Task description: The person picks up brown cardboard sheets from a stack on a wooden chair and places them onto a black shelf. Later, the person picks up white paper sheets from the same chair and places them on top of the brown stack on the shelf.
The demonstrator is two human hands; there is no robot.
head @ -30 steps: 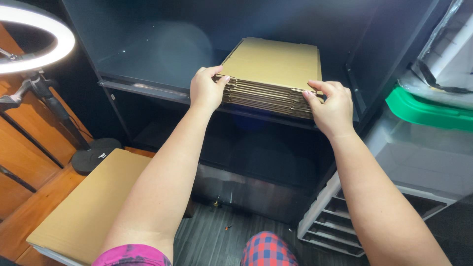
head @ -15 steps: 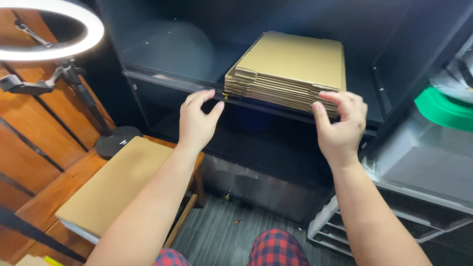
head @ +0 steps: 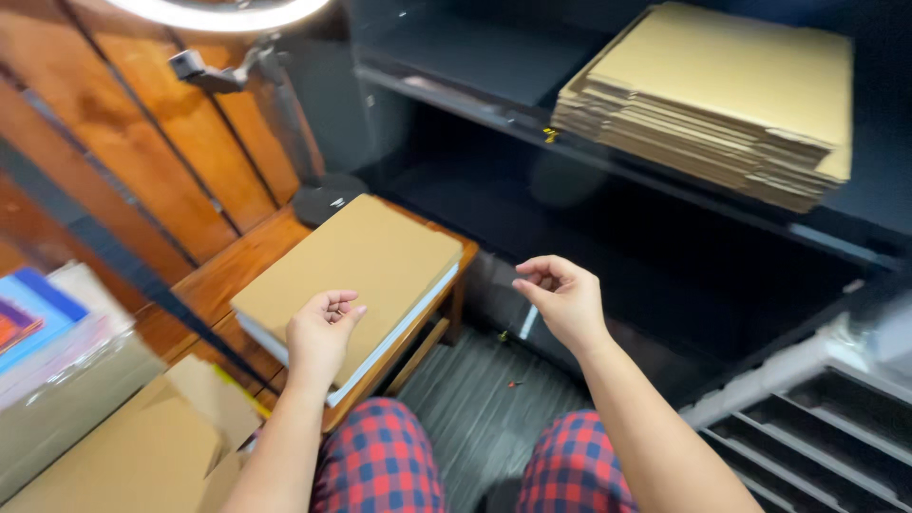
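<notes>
Both hands are empty here. The left hand (head: pixel 323 332) hovers palm-up with the fingers loosely curled, right over the near edge of the flat cardboard stack (head: pixel 356 271) on the small wooden table (head: pixel 237 275), but I can't tell whether it's actually touching it. The right hand (head: pixel 562 299) hangs in the air in front of the dark shelf unit (head: pixel 665 275), fingers half-curled, thumb close to the fingertips, gripping nothing.

That low stack has a plain tan, matte top sheet with white edges showing along the side, so it looks like flat sheets or folded boxes laid square. It sits at knee height beside the person's red-and-blue plaid trousers (head: pixel 380 465), which makes it an easy reach from where they sit.

Up on the black shelf (head: pixel 684 185) there's a much thicker pile of folded boxes (head: pixel 722 100), corrugated edges visible, slightly fanned, pushed to the shelf's front edge. It lies flat, so it holds steady and the layers stay neat.

Other bits: a ring light (head: pixel 223 11) on a stand with a round black base (head: pixel 328 199), wood-panel wall behind, more brown cardboard pieces (head: pixel 142 446) at lower left, a grey plastic drawer rack (head: pixel 817 418) at lower right, and grey plank flooring between the knees.
</notes>
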